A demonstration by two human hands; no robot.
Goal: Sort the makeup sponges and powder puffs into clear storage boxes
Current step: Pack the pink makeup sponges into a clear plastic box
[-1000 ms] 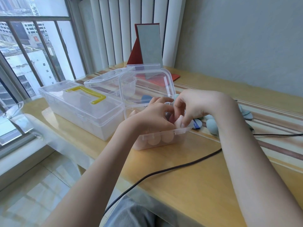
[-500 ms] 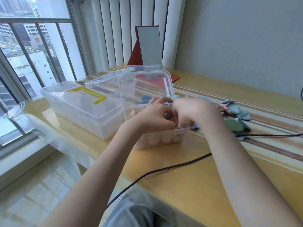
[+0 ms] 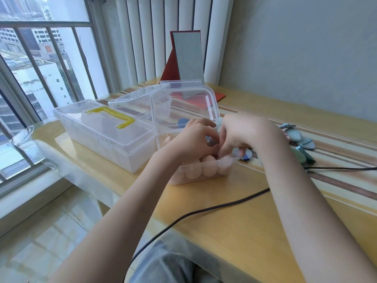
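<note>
Both your hands sit over the small open clear box [image 3: 204, 172], fingers curled down into it. Your left hand [image 3: 191, 139] has its fingers bent inward over the pink sponges [image 3: 208, 166]; what they pinch is hidden, so I cannot tell the grip. Your right hand [image 3: 244, 135] has its fingers [image 3: 226, 149] curled down, tips touching a pink sponge at the box's right front corner; whether they hold it or just press it, cannot tell. The sponges fill the box right under your fingers, several showing through the front wall. The box lid [image 3: 183, 107] stands upright just behind your fingers. Left of your fingers is a bigger clear box [image 3: 102, 137], shut, with a yellow handle [image 3: 114, 117]. Right of your fingers, grey-green powder puffs [image 3: 295, 135] lie loose on the table [image 3: 234, 221], plus a blue one [image 3: 245, 155] just beside your right fingers. A black cable [image 3: 204, 211] runs across the table near your forearms. A mirror [image 3: 188, 56] stands well behind.
</note>
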